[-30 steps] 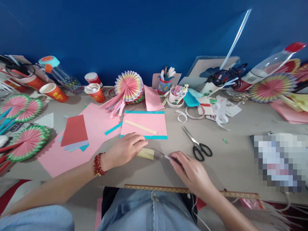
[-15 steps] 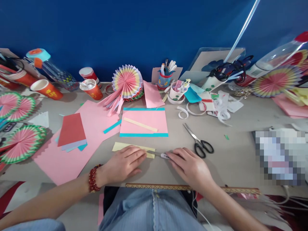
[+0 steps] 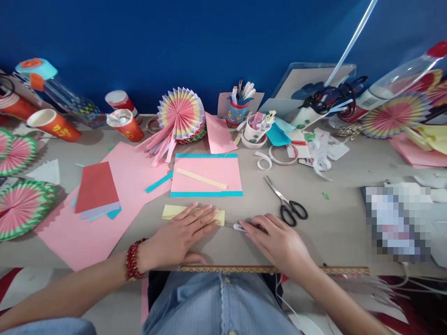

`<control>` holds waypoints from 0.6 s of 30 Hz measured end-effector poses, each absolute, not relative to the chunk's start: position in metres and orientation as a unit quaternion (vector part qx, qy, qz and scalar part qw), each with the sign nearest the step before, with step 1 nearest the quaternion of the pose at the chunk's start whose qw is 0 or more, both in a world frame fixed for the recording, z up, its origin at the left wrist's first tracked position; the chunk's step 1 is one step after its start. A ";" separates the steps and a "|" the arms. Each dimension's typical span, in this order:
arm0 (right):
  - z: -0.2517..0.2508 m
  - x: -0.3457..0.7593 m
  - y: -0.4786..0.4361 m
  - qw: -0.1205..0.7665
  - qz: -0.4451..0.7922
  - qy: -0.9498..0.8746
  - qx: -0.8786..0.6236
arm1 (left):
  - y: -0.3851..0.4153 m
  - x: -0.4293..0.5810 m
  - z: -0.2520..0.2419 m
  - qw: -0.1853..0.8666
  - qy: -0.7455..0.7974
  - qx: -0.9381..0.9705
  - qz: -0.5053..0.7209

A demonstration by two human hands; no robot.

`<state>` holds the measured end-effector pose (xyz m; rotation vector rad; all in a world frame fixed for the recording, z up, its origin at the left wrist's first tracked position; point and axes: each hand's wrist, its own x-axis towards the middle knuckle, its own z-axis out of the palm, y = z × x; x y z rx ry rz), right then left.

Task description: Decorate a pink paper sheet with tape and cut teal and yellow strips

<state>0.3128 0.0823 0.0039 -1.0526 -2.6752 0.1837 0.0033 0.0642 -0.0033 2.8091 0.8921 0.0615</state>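
My left hand (image 3: pixel 183 235), a red beaded bracelet at its wrist, lies flat with fingers spread over a pale yellow paper strip (image 3: pixel 170 211). The paper's ends show on both sides of the hand; its middle is covered. A slim craft knife (image 3: pixel 239 227) with a whitish handle is gripped in my right hand (image 3: pixel 279 243), low over the table. Its thin blade points left, by the paper's right end; whether it touches is unclear. Just beyond is a pink paper (image 3: pixel 206 186) with blue bands along two edges and a narrow cream strip (image 3: pixel 201 178) on top.
Black-handled scissors (image 3: pixel 287 204) lie to the right of the pink paper. A large pink sheet (image 3: pixel 87 237) bears a red paper (image 3: pixel 98 187) on the left. Behind stand a folded paper fan (image 3: pixel 179 114), a pen cup (image 3: pixel 236 113) and red cups (image 3: pixel 125 124). A pixelated device (image 3: pixel 394 223) is at right.
My left hand's fingers have spread and flattened on the yellow paper. The knife's blade, earlier reaching over the paper by my left fingertips, has drawn back right. The view has shifted slightly.
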 end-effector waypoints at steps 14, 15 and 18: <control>-0.006 0.318 0.080 0.101 -0.007 -0.936 -0.337 | 0.063 0.007 0.001 0.119 0.322 0.939 0.028; -0.005 0.318 0.080 0.102 -0.002 -0.936 -0.336 | 0.063 0.008 0.001 0.119 0.323 0.938 0.028; -0.003 0.317 0.079 0.107 0.012 -0.936 -0.334 | 0.063 0.008 0.001 0.117 0.325 0.938 0.025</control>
